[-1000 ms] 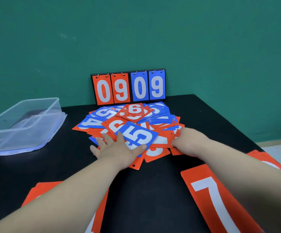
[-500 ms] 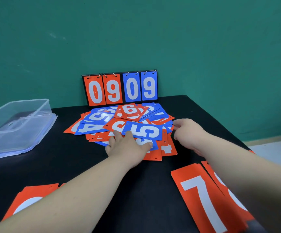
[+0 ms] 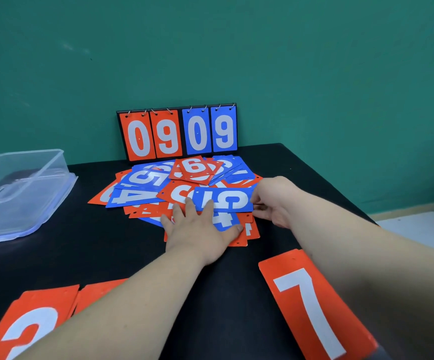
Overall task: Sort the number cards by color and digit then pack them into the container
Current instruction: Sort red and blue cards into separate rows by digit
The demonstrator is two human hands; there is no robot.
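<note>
left grip (image 3: 197, 227) lies spread flat on the card pile (image 3: 143, 188); right grip (image 3: 275, 201) pinches the blue 5 card (image 3: 226, 200) at its right end.

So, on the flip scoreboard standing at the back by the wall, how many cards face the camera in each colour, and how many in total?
Red: 2, the red 0 card and the red 9 card.
Blue: 2, the blue 0 card and the blue 9 card.
Total: 4.
</note>
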